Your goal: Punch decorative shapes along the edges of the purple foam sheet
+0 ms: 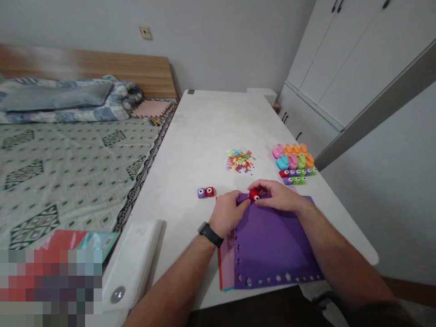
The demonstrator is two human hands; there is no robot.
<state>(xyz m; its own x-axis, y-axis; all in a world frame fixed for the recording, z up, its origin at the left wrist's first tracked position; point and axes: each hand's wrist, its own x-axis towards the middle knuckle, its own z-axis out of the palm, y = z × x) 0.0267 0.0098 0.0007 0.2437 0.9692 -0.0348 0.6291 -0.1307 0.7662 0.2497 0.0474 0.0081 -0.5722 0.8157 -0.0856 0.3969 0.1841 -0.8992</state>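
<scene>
A red craft punch (254, 195) sits at the far edge of a purple sheet (275, 240), held between the thumb and fingers of my right hand (277, 195). My left hand (231, 209), with a dark watch on the wrist, pinches the sheet's far left corner beside the punch. Small shaped holes run along the sheet's left and near edges. Under it, pink and other coloured sheets (226, 268) stick out at the left. Left of my hands stand a purple punch (201, 193) and another red punch (210, 191), side by side.
A pile of colourful cut-outs (240, 161) lies on the white table (218, 118) beyond my hands. Several more punches (294, 163) stand in rows at the right edge. A long white device (134, 263) lies near left, beside a bed (75, 159). White cabinets (334, 59) stand at right.
</scene>
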